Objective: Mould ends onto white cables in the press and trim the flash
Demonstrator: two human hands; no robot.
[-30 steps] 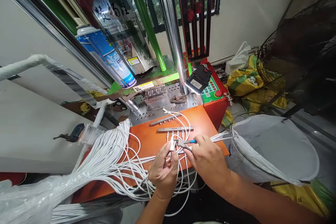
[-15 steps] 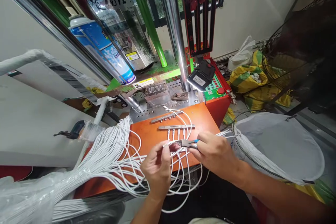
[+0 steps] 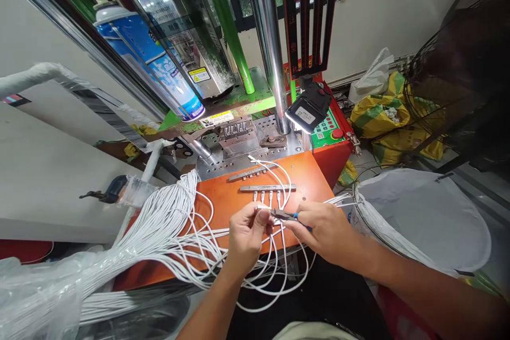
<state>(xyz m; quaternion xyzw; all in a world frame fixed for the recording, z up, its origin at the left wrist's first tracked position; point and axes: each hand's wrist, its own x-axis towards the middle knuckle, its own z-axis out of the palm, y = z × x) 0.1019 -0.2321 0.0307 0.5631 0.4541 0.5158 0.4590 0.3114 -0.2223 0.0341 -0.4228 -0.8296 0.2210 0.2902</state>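
Observation:
My left hand (image 3: 247,234) is closed, pinching the white end of a cable (image 3: 261,206) between thumb and fingertips. My right hand (image 3: 329,229) wraps round the blue handles of a pair of pliers (image 3: 282,214). The pliers' jaws point left and meet the pinched cable end; whether they bite on it I cannot tell. Just beyond the hands lies a metal mould bar (image 3: 268,188) with several cable connectors along its near side. A second bar (image 3: 247,173) lies behind it, with a loose white cable (image 3: 287,175) curving across both.
A thick bundle of white cables (image 3: 167,218) covers the left of the orange table (image 3: 313,178). Behind stands a press with a metal bed (image 3: 215,166), a lamp (image 3: 308,109) and a blue spray can (image 3: 155,61). A white-lined bin (image 3: 422,218) is at right.
My left hand has moved slightly up and right, its fingers closing more tightly round the cable end. The pliers have tilted a little. The whole view has shifted slightly.

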